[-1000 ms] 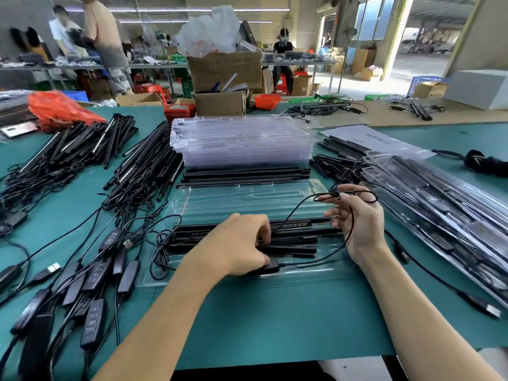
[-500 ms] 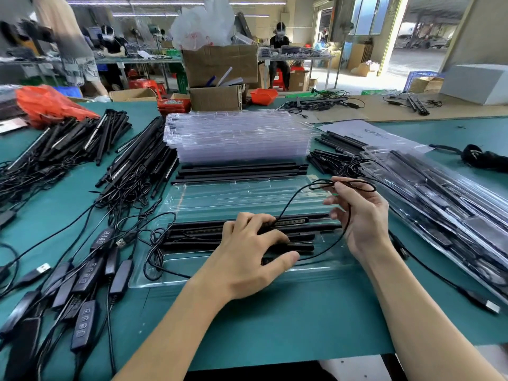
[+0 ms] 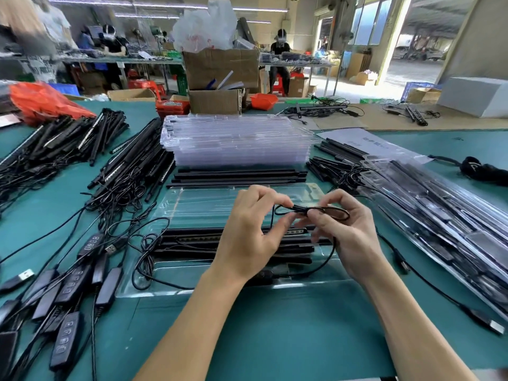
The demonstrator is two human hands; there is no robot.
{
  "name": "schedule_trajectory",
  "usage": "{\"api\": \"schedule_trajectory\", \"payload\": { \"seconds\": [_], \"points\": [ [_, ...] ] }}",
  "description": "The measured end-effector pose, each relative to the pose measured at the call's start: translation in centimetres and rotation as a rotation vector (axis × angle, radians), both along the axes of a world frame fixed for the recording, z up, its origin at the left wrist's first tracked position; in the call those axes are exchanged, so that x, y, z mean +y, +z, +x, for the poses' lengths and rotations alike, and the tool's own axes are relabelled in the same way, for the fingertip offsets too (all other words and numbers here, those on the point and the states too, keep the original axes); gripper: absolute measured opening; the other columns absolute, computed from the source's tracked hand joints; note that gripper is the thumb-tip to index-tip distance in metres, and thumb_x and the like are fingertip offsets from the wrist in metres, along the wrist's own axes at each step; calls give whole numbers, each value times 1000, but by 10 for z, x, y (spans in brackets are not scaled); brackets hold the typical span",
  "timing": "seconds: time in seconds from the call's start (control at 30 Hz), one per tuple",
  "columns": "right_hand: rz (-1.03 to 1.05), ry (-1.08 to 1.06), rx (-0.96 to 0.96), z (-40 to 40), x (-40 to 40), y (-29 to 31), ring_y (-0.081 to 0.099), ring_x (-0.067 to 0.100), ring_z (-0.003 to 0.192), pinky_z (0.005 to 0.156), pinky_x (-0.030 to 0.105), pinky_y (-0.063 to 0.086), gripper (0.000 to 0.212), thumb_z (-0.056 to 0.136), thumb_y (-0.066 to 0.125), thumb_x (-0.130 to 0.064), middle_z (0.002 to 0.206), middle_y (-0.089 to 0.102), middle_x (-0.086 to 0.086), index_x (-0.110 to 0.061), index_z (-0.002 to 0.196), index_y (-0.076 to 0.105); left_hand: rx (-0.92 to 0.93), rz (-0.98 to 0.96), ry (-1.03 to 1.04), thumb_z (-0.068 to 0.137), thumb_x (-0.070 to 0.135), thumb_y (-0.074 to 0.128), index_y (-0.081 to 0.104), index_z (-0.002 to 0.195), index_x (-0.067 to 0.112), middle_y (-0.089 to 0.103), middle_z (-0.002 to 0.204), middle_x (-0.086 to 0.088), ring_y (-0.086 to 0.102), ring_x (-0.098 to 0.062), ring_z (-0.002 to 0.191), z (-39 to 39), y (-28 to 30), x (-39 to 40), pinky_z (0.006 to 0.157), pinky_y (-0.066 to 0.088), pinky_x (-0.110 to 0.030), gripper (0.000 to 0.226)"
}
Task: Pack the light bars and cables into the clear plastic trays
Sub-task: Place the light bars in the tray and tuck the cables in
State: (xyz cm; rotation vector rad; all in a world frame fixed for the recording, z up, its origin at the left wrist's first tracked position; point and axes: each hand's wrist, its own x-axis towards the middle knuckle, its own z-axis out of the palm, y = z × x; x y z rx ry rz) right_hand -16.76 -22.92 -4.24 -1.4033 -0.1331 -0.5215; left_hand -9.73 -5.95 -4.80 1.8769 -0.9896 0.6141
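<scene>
Over clear tray [image 3: 192, 207] | left hand [image 3: 247, 235], right hand [image 3: 343, 232] both pinch cable loop [image 3: 310, 211] | sheet [image 3: 365, 141] print seemingly unreadable

Bare green mat [image 3: 275, 334] open in front of the open tray [image 3: 192, 287], controller cables [image 3: 68, 292] crowding its left, packed trays [image 3: 439, 224] walling its right, tray stack [image 3: 236, 141] blocking behind

The left hand [image 3: 251, 232] covers the middle of the light bars [image 3: 192, 244] in the open tray [image 3: 154, 287], the printing on the paper sheet [image 3: 368, 141] is too small to read, and the blurred person [image 3: 30, 37] at upper left is perhaps walking.
</scene>
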Motion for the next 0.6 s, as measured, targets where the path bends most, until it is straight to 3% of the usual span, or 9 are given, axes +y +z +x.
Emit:
{"api": "schedule_trajectory", "payload": {
  "seconds": [0.17, 0.33, 0.47, 0.6],
  "points": [
    [-102, 3, 37, -2, 2, 1, 66, 23, 65, 51, 26, 50, 19, 70, 81, -28, 80, 72, 14, -22, 78, 65, 16, 8, -19, 90, 28, 69, 70, 105, 26, 57, 105, 6, 47, -17, 107, -5, -3, 5, 96, 32, -18, 16],
    [-175, 60, 38, -2, 2, -3, 63, 17, 66, 52, 25, 48, 12, 78, 78, -19, 95, 69, 5, -24, 85, 70, 213, 75, -70, 82, 30, 69, 63, 90, 29, 48, 114, 10, 37, -12, 117, -10, -2, 7, 105, 30, -29, 10],
    [-117, 96, 59, -1, 2, -4, 49, 25, 65, 54, 27, 44, 16, 75, 78, -29, 104, 66, 4, -27, 89, 71, 312, 154, -108, 78, 33, 61, 53, 80, 34, 38, 114, 18, 30, -10, 121, -13, 2, 10, 105, 24, -31, 8],
    [54, 111, 89, -3, -4, -1, 45, 17, 68, 62, 22, 48, 16, 73, 75, -20, 119, 67, 0, -15, 84, 65, 476, 102, -214, 77, 31, 57, 52, 74, 32, 39, 108, 21, 31, -9, 119, -17, 8, 12, 103, 23, -29, 6]
  ]
}}
